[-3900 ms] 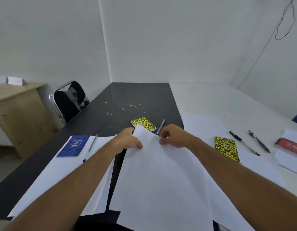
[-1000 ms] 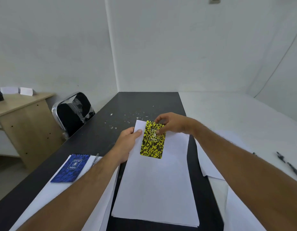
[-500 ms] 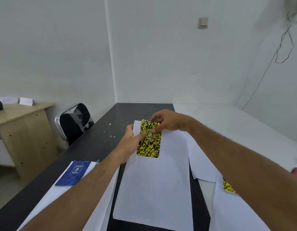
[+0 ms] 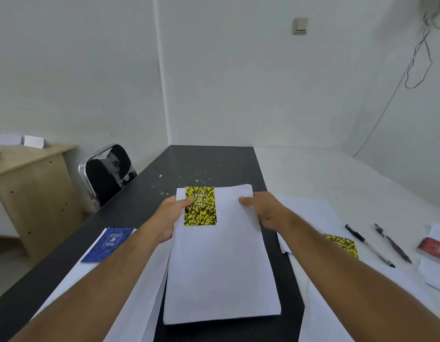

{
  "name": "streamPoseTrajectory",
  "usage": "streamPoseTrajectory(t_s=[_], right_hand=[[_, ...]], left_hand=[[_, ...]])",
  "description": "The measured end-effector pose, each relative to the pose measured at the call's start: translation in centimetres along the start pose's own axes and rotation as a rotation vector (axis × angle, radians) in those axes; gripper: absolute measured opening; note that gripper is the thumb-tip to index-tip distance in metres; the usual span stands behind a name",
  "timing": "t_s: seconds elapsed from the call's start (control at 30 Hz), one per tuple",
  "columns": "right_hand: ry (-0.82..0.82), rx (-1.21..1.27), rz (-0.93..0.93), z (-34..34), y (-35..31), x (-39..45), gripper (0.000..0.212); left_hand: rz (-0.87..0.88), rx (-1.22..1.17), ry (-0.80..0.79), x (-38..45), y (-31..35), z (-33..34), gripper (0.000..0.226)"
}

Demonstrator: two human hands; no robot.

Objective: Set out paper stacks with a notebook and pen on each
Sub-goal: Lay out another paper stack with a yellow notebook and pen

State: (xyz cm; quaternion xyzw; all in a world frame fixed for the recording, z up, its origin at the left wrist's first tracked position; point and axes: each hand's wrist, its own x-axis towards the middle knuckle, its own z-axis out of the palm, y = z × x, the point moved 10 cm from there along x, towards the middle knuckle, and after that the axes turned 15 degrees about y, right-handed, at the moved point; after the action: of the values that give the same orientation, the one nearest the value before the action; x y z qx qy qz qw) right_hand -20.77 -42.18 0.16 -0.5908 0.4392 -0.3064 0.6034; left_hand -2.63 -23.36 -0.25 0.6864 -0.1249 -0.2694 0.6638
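A white paper stack (image 4: 221,267) lies lengthwise on the black table (image 4: 209,164) in front of me. A yellow-and-black speckled notebook (image 4: 201,213) lies flat on the stack's far left corner. My left hand (image 4: 169,218) grips the stack's left edge, with its thumb resting on the notebook. My right hand (image 4: 265,211) holds the stack's right edge near the far corner, thumb on top of the paper. No pen is on this stack.
A blue notebook (image 4: 110,244) lies on a paper stack (image 4: 95,287) at the left. On the white table (image 4: 312,174) at the right are a second yellow notebook (image 4: 342,244), two pens (image 4: 369,245) and a red notebook (image 4: 435,249). A chair (image 4: 107,171) and wooden desk (image 4: 28,183) stand left.
The yellow notebook, held over the stack by both hands, now lies on its far left corner. My right hand has let go of it and moved to the stack's right edge.
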Motion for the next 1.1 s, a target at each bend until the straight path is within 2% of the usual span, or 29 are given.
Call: streamPoseTrajectory(t_s=[0.23,0.43,0.5,0.6,0.67,0.73,0.8,1.0,1.1], right_hand=[[0.071,-0.020,0.073,0.3,3.5,1.1,0.021],[0.055,-0.002,0.149,1.6,5.6,1.7,0.030],[0.118,-0.094,0.065,1.3,5.1,2.1,0.026],[0.278,-0.386,-0.269,0.2,2.1,3.0,0.016],[0.211,-0.606,-0.414,1.5,1.4,3.4,0.029],[0.118,-0.803,-0.432,2.8,2.6,4.5,0.031],[0.127,-0.884,-0.427,2.6,2.9,4.7,0.036],[0.318,-0.766,-0.379,-1.6,1.8,5.1,0.014],[0.338,-0.465,-0.289,-3.4,1.4,5.3,0.013]], left_hand=[[0.010,0.087,0.043,0.9,-1.2,-1.3,0.021],[0.008,0.166,-0.022,1.1,-2.3,-1.2,0.023],[0.030,0.218,0.000,1.6,-2.5,-1.4,0.022],[0.040,0.256,0.033,2.2,-2.7,-2.0,0.020],[0.043,0.272,0.044,2.4,-2.7,-2.3,0.018],[0.044,0.282,0.054,2.6,-2.9,-2.5,0.017],[0.051,0.290,0.064,2.5,-2.9,-2.5,0.017],[0.144,0.333,0.119,2.1,-2.0,-3.0,0.012],[0.241,0.336,0.136,1.1,-0.5,-2.2,0.010]])
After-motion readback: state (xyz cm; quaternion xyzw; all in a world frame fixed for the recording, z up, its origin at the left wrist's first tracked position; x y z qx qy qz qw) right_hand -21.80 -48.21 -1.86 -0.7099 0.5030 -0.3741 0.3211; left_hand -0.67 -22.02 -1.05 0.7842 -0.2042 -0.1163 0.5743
